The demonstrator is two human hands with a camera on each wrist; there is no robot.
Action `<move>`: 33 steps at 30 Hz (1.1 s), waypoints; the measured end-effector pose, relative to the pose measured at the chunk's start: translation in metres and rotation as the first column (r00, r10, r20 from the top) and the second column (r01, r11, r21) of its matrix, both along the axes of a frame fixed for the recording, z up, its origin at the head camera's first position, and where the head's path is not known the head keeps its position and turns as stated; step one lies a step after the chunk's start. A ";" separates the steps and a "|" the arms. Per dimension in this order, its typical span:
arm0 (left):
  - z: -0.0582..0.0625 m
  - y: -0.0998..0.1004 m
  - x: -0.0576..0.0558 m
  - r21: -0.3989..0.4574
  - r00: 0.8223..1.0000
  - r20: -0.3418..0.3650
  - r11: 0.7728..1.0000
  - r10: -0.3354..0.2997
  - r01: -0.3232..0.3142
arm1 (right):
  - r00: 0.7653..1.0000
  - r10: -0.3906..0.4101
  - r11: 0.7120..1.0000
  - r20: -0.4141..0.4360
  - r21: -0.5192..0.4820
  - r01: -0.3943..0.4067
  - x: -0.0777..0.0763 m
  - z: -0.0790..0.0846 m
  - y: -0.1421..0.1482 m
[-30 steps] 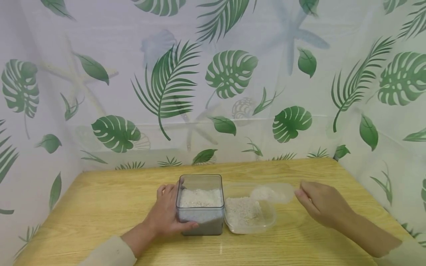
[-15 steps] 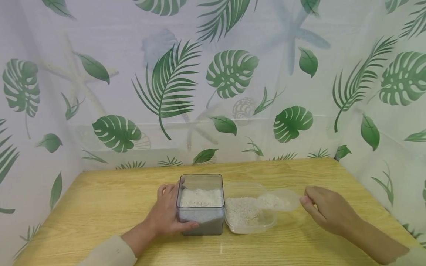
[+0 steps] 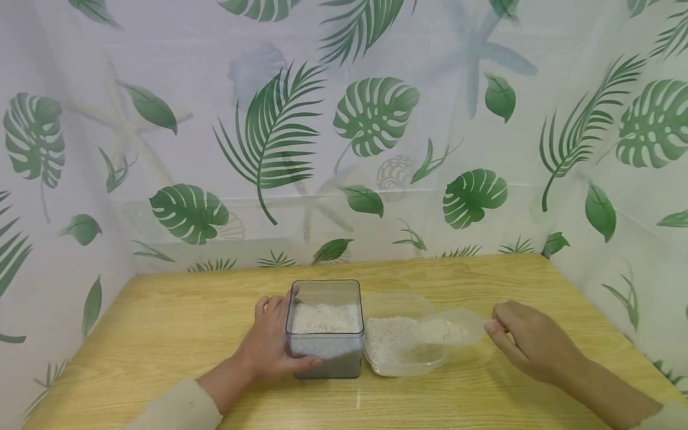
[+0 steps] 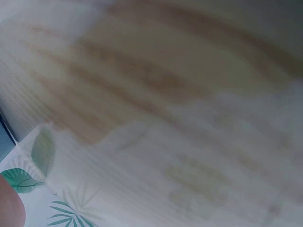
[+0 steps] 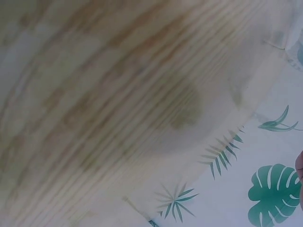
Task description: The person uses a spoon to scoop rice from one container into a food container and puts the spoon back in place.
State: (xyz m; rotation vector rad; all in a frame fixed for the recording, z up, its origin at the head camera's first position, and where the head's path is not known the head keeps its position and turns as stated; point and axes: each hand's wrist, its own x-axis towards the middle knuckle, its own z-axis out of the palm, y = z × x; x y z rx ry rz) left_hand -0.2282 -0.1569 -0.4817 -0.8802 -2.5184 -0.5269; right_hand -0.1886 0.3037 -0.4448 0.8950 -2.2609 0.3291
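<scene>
In the head view my left hand [image 3: 275,343] holds a square smoky-clear storage box [image 3: 326,356] by its left side, thumb across the front and fingers behind. White rice-like grains [image 3: 325,318] fill much of the box. Right beside it stands a low clear plastic tub [image 3: 407,368] with similar grains [image 3: 389,337]. My right hand [image 3: 532,337] grips a translucent scoop [image 3: 467,330] by its right end; its handle is hidden in the fist. Some grains [image 3: 442,330] lie in the scoop, whose bowl overlaps the tub's right side.
Both containers stand on a wood-grain table [image 3: 183,328]. Behind and to both sides hangs a white leaf-print curtain [image 3: 408,233]. Blurred pale striped surfaces fill most of both wrist views, with leaf print at their edges.
The scoop and right hand have shifted slightly right and toward me, and the scoop's bowl has dropped closer over the tub. The left hand and box have stayed in place.
</scene>
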 end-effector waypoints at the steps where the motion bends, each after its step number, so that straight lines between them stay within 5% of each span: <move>1: 0.000 0.000 0.000 0.000 1.000 -0.001 1.000 0.001 -0.001 | 1.000 0.004 1.000 -0.005 0.001 -0.004 0.000 0.000 0.000; 20: 0.004 0.001 0.000 0.009 0.999 0.040 1.000 -0.004 0.004 | 1.000 -0.030 0.998 -0.004 0.053 0.030 0.005 0.011 0.010; 33: 0.002 0.000 0.001 0.017 0.999 0.033 1.000 -0.007 0.006 | 0.997 -0.013 0.999 -0.077 0.034 0.015 0.000 0.011 0.013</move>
